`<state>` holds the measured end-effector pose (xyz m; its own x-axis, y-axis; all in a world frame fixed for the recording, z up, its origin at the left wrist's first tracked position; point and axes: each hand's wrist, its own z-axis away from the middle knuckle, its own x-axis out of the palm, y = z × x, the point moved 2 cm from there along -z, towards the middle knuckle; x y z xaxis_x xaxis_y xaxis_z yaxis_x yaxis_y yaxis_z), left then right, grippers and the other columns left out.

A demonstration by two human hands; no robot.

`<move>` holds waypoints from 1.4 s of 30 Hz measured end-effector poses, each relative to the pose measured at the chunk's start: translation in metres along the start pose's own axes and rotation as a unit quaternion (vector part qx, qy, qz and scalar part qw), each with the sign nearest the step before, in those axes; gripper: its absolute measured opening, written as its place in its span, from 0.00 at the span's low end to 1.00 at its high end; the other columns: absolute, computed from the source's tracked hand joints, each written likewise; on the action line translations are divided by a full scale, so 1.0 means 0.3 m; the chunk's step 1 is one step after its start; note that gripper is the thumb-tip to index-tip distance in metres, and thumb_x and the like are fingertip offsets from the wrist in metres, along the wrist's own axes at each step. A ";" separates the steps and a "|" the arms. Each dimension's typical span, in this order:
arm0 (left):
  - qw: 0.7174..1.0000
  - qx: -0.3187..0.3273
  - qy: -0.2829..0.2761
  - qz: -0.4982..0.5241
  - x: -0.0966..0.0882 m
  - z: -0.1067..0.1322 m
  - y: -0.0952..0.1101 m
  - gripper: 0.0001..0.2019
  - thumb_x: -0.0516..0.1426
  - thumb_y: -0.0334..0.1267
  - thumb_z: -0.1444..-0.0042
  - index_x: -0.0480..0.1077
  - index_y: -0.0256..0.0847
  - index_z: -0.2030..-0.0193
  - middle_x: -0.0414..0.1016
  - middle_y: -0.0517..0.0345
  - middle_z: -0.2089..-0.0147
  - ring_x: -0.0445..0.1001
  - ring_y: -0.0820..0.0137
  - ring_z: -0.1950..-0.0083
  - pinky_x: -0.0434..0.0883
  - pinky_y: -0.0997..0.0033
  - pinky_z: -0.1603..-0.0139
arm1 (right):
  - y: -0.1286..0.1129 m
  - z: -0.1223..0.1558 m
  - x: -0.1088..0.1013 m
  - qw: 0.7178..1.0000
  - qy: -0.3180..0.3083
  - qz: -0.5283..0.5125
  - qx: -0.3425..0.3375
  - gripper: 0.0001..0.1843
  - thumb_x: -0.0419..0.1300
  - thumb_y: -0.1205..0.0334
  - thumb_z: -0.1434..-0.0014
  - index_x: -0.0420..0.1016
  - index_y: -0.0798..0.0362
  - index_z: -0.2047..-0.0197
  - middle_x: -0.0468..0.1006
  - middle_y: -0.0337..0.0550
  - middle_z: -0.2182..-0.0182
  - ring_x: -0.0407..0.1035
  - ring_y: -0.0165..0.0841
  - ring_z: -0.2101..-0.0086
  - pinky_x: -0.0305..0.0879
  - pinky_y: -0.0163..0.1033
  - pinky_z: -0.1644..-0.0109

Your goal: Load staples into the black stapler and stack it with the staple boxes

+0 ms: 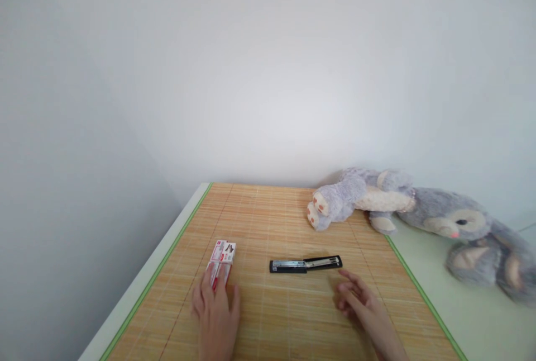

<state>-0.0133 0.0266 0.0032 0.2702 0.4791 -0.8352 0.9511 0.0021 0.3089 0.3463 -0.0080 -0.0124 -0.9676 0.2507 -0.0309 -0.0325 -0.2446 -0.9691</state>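
the left hand [215, 316] lay flat and spread, palm down, on a tan woven bamboo mat [276, 327]. its fingertips touched the near end of a small red and white cardboard box [223, 257] at its twelve o'clock, and it gripped nothing. the right hand [359, 300] was loosely open and empty, fingers a little curled. a slim black metal stapler [305, 264] lay just beside it at its eleven o'clock, and whether they touched could not be told. the stapler was swung open in one long flat line running nine to three o'clock, near the middle of the mat, at three o'clock from the box and apart from it. a grey plush rabbit [419, 210] sprawled at two o'clock from the stapler, feet on the mat's far right corner, head on the pale table [481, 316]. a plain white wall [268, 70] stood behind.
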 end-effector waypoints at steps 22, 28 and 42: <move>0.888 0.187 -0.329 0.263 0.075 0.010 0.254 0.25 0.70 0.47 0.49 0.73 0.58 0.43 0.71 0.60 0.37 0.64 0.56 0.35 0.60 0.55 0.34 | -0.010 0.041 0.099 0.964 -0.099 0.247 -0.022 0.28 0.65 0.44 0.44 0.73 0.49 0.44 0.66 0.29 0.79 0.63 0.30 0.76 0.57 0.34 0.70; 0.892 0.173 -0.327 0.260 0.057 -0.025 0.207 0.15 0.67 0.46 0.45 0.76 0.57 0.50 0.72 0.60 0.40 0.65 0.57 0.37 0.61 0.55 0.36 | -0.076 0.022 0.163 0.898 -0.150 0.406 -0.074 0.19 0.64 0.56 0.42 0.79 0.43 0.47 0.74 0.34 0.75 0.69 0.32 0.71 0.56 0.35 0.66; 0.895 0.167 -0.314 0.271 0.059 -0.027 0.187 0.17 0.69 0.47 0.47 0.76 0.56 0.50 0.74 0.61 0.42 0.66 0.58 0.39 0.61 0.57 0.38 | -0.201 -0.034 0.385 0.787 -0.198 0.565 -0.151 0.08 0.63 0.63 0.45 0.86 0.47 0.68 0.85 0.49 0.69 0.78 0.44 0.64 0.60 0.40 0.60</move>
<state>0.0437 0.0424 0.0095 0.6359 -0.2570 -0.7278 0.6187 -0.3939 0.6797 0.2389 0.0454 0.0400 -0.3409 -0.2918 -0.8936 0.9072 0.1470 -0.3941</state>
